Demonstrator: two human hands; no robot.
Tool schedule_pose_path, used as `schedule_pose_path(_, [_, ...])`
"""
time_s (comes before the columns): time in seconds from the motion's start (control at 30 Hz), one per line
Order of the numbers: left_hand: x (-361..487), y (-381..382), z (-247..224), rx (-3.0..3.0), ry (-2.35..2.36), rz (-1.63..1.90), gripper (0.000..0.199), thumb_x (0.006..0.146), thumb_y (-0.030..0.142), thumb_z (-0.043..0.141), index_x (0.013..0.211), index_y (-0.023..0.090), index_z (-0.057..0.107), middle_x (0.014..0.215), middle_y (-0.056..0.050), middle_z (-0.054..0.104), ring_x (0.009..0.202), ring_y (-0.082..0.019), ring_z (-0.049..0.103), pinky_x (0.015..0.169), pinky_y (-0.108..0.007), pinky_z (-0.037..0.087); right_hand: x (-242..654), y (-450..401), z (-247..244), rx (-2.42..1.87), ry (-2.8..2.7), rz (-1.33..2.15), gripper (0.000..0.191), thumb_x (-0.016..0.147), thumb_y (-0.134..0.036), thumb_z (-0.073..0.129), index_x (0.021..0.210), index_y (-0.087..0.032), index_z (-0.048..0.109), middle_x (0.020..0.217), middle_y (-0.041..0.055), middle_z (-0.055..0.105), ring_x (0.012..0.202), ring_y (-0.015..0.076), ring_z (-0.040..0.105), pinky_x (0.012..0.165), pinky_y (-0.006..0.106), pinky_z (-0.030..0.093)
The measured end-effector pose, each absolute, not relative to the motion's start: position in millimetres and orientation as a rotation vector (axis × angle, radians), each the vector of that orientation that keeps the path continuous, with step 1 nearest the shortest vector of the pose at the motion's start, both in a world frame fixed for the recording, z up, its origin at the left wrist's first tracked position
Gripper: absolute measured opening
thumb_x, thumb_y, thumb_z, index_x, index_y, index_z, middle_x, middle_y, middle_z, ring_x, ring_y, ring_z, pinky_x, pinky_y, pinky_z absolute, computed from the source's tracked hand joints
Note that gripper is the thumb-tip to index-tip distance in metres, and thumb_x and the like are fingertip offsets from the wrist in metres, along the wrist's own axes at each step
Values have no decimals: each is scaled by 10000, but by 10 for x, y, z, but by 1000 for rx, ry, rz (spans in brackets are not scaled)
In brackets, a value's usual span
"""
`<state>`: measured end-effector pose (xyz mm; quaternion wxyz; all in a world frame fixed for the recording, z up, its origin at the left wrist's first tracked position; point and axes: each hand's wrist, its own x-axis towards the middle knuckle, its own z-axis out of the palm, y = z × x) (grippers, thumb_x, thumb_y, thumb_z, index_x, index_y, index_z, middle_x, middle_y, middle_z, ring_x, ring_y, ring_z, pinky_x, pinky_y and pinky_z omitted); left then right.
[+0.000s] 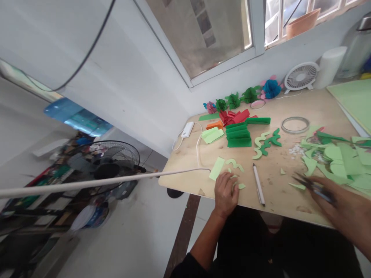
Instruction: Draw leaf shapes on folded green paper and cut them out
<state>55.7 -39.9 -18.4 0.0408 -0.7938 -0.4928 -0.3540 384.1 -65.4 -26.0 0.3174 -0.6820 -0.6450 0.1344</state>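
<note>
Paper strip (216, 168), pale green, lies just beyond left hand (226, 195); fingers together at curled cutouts (236, 166), can't tell if gripping. White pen (259, 184) sits between hands on plywood table (278, 189). Right hand (342, 204) holds dark scissors (314, 189), near green offcuts (333, 162).

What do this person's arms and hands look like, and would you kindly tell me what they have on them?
The left hand and right hand are bare, with no gloves. The left arm comes out of a black sleeve; no sleeve shows on the right.
</note>
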Motion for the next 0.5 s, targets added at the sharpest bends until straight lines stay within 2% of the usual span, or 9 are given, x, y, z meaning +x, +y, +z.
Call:
schedule_pose_path(0.1, [530, -362, -141, -2393, -1544, -1092, 211, 900, 125, 500, 1051, 202, 626, 1083, -93, 691, 1104, -240, 634, 980, -454, 532, 3349, -489, 52, -1714, -1676, 538, 331, 814, -526, 510, 915, -286, 715, 739, 61, 756, 603, 272, 697, 501, 338, 459])
schedule_pose_path(0.2, [474, -297, -107, -2364, -1600, -1055, 223, 885, 124, 513, 1057, 206, 628, 1093, -97, 685, 1096, -252, 630, 980, -472, 525, 3024, -284, 135, -1671, -1682, 650, 388, 898, -509, 414, 958, -267, 711, 734, 23, 758, 659, 216, 716, 592, 307, 517])
schedule_pose_path(0.3, [367, -225, -113, -2307, -1709, -992, 268, 847, 126, 552, 1095, 194, 629, 1139, -124, 672, 1134, -291, 611, 970, -506, 522, 2898, -146, 84, -1666, -1676, 758, 391, 919, -474, 383, 968, -250, 700, 819, 17, 779, 611, 177, 700, 624, 305, 536])
schedule_pose_path(0.4, [219, -160, -150, -2245, -1833, -924, 309, 824, 136, 574, 1126, 186, 622, 1168, -137, 667, 1169, -308, 604, 954, -506, 528, 2966, -84, 88, -1740, -1624, 775, 370, 901, -450, 399, 933, -232, 697, 796, 42, 780, 706, 217, 731, 680, 343, 551])
schedule_pose_path(0.5, [85, -101, -185, -2188, -1949, -870, 318, 816, 171, 606, 1134, 179, 618, 1145, -138, 677, 1127, -308, 623, 940, -490, 533, 3179, -76, 185, -1853, -1560, 734, 374, 892, -462, 433, 941, -214, 708, 885, 88, 792, 819, 248, 746, 709, 349, 552])
